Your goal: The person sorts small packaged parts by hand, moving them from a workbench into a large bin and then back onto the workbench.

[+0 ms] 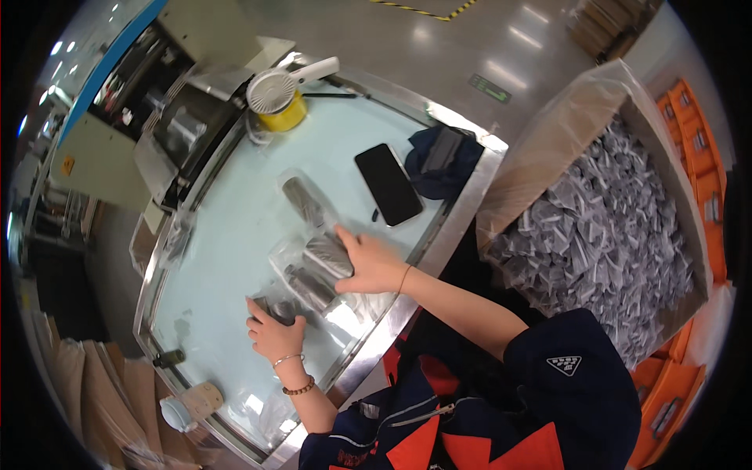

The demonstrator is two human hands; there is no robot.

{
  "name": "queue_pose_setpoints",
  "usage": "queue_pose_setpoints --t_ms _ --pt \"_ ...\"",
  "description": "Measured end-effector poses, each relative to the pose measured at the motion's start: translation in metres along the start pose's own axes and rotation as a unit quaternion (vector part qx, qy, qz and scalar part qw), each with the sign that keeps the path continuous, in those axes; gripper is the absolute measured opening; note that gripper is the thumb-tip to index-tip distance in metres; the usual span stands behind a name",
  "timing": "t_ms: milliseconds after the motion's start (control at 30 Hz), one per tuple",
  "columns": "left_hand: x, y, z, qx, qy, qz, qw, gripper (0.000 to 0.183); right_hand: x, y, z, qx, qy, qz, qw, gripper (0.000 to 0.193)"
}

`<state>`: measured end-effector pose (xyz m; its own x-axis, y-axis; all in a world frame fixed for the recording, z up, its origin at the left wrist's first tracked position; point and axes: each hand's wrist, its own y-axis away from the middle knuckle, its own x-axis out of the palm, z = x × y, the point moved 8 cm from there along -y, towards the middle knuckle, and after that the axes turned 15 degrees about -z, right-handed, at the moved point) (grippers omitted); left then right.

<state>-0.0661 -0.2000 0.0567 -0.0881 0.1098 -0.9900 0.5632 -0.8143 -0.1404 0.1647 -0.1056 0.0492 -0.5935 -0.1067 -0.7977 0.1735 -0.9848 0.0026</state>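
Note:
My left hand (276, 335) is low over the table, its thumb and fingers on either side of a small dark grey part (276, 309) in clear plastic. My right hand (377, 263) grips a grey rounded part in a clear bag (329, 257), thumb on the near side and fingers on the far side. Between the hands lies another bagged grey part (310, 288), close to the right thumb. Farther off, a long grey cylindrical part (302, 200) rests in its own clear bag. The undersides of both hands are hidden.
On the pale table (227, 258) lie a black phone (389, 185), a dark cloth bundle (445, 162) and a white fan over a yellow base (276, 100). A machine (176, 133) stands far left. To the right, a lined carton (603, 243) holds many bagged grey pieces.

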Motion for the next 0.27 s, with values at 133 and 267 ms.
queue_pose_setpoints --t_ms 133,267 --pt "0.017 -0.012 -0.013 0.065 0.018 0.005 0.998 0.108 -0.021 0.044 0.003 0.087 -0.523 0.192 0.826 0.094" --pt "0.064 -0.040 -0.024 0.122 0.293 0.074 0.946 0.109 -0.101 0.105 -0.037 0.125 -0.637 0.198 0.734 0.094"
